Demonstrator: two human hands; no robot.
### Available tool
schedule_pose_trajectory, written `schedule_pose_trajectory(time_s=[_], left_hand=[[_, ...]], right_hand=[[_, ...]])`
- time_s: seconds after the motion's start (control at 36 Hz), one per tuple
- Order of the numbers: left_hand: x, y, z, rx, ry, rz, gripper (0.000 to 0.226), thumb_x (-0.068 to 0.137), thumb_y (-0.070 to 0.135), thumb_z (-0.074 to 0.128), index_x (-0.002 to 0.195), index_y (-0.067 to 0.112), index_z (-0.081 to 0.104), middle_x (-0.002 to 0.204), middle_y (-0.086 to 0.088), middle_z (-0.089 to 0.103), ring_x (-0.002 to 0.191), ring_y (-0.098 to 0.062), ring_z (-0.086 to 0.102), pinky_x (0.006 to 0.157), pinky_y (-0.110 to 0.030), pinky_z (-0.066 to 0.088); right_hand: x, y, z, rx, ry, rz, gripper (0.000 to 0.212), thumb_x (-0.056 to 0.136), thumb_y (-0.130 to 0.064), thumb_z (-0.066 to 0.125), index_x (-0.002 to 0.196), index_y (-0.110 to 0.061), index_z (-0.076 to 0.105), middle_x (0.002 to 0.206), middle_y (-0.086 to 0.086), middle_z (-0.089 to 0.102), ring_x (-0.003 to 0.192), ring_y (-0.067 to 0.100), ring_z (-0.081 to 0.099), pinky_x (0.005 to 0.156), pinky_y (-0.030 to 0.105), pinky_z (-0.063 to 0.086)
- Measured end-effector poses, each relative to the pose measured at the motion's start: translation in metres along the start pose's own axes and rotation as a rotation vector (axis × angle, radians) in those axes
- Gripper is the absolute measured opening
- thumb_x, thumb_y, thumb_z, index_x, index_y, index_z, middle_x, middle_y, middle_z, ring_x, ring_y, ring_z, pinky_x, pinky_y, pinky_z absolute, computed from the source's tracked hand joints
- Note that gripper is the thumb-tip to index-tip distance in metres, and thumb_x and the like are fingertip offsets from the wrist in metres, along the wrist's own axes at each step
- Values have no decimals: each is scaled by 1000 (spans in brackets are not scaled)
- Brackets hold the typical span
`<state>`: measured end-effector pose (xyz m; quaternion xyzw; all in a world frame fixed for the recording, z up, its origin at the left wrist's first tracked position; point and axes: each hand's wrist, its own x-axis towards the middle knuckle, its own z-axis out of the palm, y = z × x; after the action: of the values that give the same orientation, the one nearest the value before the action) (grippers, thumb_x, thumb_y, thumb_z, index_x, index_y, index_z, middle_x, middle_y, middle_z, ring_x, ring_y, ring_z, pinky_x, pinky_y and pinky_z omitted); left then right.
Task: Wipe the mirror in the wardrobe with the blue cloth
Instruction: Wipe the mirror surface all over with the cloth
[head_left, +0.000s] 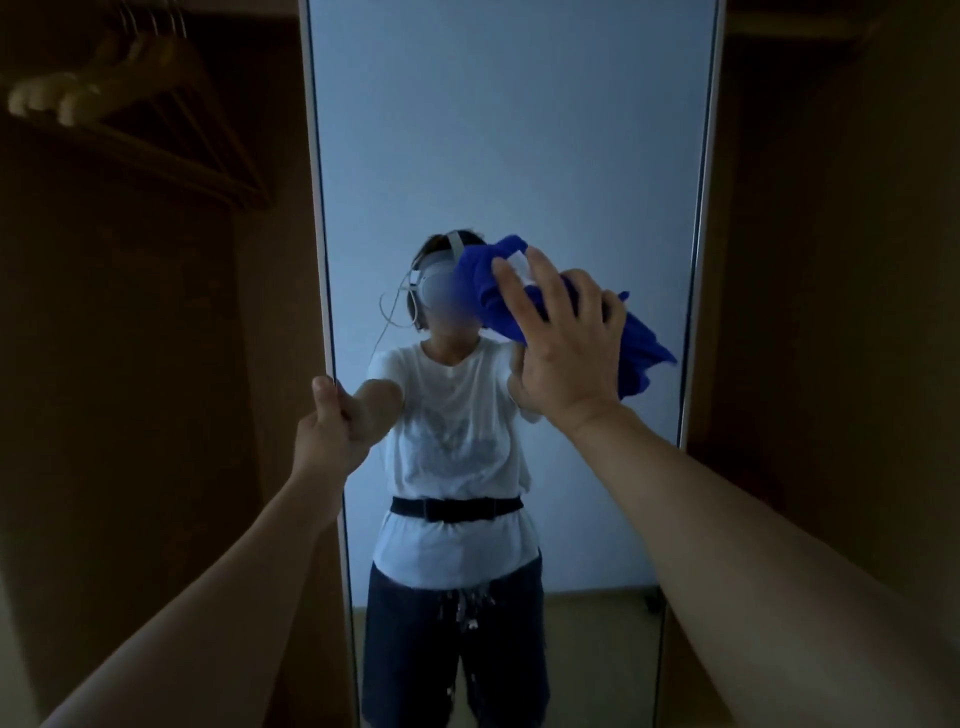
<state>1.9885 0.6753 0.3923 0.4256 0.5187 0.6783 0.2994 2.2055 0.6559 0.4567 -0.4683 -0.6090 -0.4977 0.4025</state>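
Right hand (563, 348), fingers spread, presses the bunched blue cloth (493, 291) flat against the tall mirror (519, 130) at mid-height. Left hand (327, 421), arm outstretched, apparently grips the mirror's left edge.

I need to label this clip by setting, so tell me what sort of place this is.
Most likely the inside of an open wardrobe, perhaps in a bedroom: wooden hangers hang at upper left, dark wooden panels flank a tall white-framed mirror, and a plain pale wall shows reflected in the glass.
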Motion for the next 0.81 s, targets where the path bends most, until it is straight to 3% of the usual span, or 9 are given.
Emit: schedule_pose_trajectory(time_s=[0.11,0.19,0.31,0.36,0.47,0.53,0.58,0.69,0.81], left_hand=[[2,-1,0,8,18,-15,63,91,63,20,104,14,57,79,1,58,66,-11,54,52,-25,37],[1,2,2,25,52,-39,71,92,62,20,130,9,47,97,-4,55,69,-13,48,54,-25,35],[0,3,1,27,61,-72,62,90,65,19,102,15,55,78,3,57,66,-11,53,54,-23,36],[0,4,1,37,59,-79,65,90,65,19,98,13,57,77,-2,59,72,-16,58,59,-27,41],[-5,9,3,-36,28,-61,70,94,58,24,123,0,50,120,-23,57,116,-36,52,89,-43,45],[-8,10,5,14,64,-67,67,93,60,22,112,4,56,93,-16,62,96,-31,60,72,-37,47],[-11,12,4,29,98,-66,66,93,61,22,106,6,57,76,-6,56,71,-19,55,57,-28,46],[-11,12,2,56,98,-63,69,92,62,21,121,8,53,97,-13,62,78,-20,56,60,-25,47],[-11,12,2,95,102,-42,73,93,61,18,122,4,53,100,-13,58,90,-25,55,74,-35,39]], right_hand=[[-37,-11,12,17,49,-129,63,82,-13,49,142,-29,37,139,5,51,110,31,47,84,48,37],[-75,-18,21,27,78,-236,58,84,-10,42,138,-30,35,138,4,44,109,31,44,83,46,37],[-123,-22,28,57,0,-340,52,92,-11,24,138,-31,35,138,2,38,107,29,44,80,45,41],[-143,-18,30,63,-49,-403,55,88,-13,33,140,-32,34,139,1,37,107,28,44,79,44,46],[-153,-3,25,69,-111,-504,55,93,-9,19,141,-31,33,138,2,38,106,27,49,77,43,49],[-145,3,21,50,-105,-520,54,96,-11,11,141,-31,32,138,3,38,105,27,51,77,44,49],[-132,9,18,32,-55,-455,51,95,-10,18,140,-30,32,136,5,38,105,28,49,77,45,47],[-94,34,14,25,21,-127,68,81,-20,61,140,-26,27,135,9,32,111,31,39,84,47,44],[-56,58,3,23,3,198,63,82,-25,50,140,-22,26,137,15,42,109,36,47,82,49,44]])
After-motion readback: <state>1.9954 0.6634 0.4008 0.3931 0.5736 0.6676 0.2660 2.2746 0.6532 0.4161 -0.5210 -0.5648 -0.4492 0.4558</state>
